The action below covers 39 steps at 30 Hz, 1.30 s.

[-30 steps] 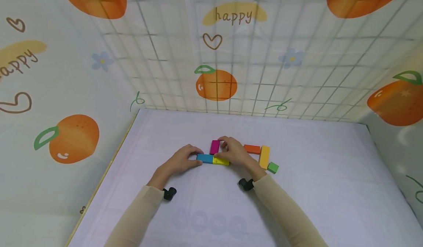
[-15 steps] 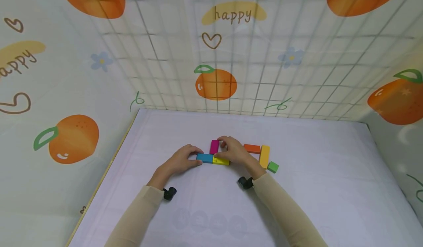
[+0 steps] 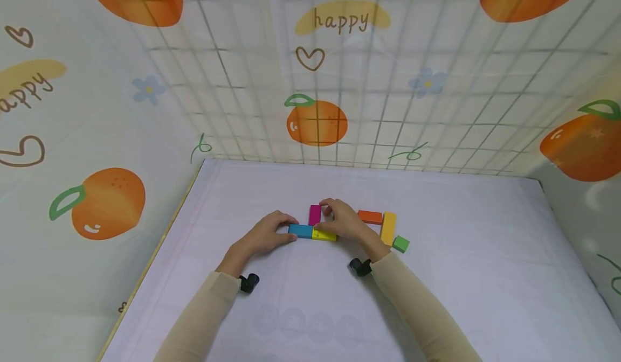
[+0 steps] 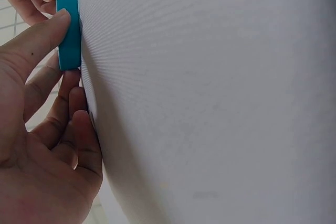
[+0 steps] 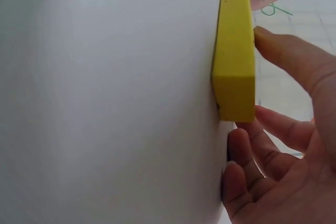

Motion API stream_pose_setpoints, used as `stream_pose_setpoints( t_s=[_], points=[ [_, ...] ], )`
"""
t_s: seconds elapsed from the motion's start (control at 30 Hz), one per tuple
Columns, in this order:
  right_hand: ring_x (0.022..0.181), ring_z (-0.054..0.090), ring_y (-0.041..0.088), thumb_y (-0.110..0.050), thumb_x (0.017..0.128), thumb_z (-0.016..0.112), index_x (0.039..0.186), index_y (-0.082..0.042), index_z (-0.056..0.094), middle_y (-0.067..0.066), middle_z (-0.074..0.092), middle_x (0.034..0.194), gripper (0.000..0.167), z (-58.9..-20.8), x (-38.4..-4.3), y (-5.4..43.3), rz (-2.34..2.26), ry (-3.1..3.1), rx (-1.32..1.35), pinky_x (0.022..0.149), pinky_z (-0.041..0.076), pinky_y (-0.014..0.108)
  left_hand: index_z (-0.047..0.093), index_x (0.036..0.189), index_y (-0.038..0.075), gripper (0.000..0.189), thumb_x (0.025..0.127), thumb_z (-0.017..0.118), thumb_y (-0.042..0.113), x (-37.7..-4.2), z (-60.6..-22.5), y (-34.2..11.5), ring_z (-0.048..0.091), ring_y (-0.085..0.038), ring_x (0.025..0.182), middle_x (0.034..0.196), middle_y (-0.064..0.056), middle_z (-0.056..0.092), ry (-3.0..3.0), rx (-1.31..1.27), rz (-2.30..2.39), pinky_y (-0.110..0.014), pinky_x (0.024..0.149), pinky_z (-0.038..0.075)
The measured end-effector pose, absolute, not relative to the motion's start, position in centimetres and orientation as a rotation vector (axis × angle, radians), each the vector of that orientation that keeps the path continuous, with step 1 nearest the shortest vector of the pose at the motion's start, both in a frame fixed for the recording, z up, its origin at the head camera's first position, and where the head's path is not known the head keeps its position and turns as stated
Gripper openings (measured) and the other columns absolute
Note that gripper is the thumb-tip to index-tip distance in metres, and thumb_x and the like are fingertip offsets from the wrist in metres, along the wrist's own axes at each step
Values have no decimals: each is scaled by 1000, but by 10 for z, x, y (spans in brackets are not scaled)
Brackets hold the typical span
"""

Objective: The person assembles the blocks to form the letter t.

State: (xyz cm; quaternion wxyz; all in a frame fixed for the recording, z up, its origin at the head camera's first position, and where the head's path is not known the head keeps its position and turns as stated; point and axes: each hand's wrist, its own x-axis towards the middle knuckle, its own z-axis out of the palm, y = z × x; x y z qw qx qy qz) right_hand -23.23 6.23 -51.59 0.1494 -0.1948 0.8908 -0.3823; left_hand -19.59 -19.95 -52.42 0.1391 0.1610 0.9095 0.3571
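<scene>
In the head view, a blue block (image 3: 301,231) and a yellow block (image 3: 324,235) lie end to end in one row. A magenta block (image 3: 315,215) stretches away from their joint on the far side. My left hand (image 3: 264,234) pinches the blue block, thumb on its near side and index finger on its far side. My right hand (image 3: 343,221) reaches over the yellow block, with its thumb tip by the magenta block's near end and its index fingertip at the far end. From the right wrist, the yellow block (image 5: 234,45) shows near the thumb, while the magenta one is hidden.
Right of my right hand lie a red-orange block (image 3: 370,217), an orange-yellow block (image 3: 388,228) set crosswise, and a small green block (image 3: 401,244). All rest on the white tabletop (image 3: 291,292). A printed cloth (image 3: 262,92) hangs behind it.
</scene>
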Motion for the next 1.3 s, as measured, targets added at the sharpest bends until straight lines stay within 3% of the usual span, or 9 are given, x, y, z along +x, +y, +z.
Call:
stream_pose_setpoints(
  t_s=[0.6,1.03,1.3],
  points=[
    [99,56,21,-32,85,81,141,-10,53,6,61,116,66,-507,-227,72,-1179,2557,-520,80,55,33,68,122,25,35,89,78,31,-198,-523,-198,54,-16,110,114,7,58,2635,470,1011,-37,99,46],
    [89,55,28,-27,88,79,140,-4,54,15,63,115,62,-489,-203,117,-1266,2667,-547,72,50,36,69,120,25,33,89,79,29,-197,-524,-199,54,-16,108,112,7,58,2637,463,1011,-37,99,46],
    [95,57,27,-27,87,80,138,-6,55,13,63,113,61,-488,-191,149,-1327,2714,-509,82,49,41,68,121,25,34,89,78,30,-195,-523,-198,54,-16,109,112,6,58,2633,449,1006,-38,100,46]
  ],
)
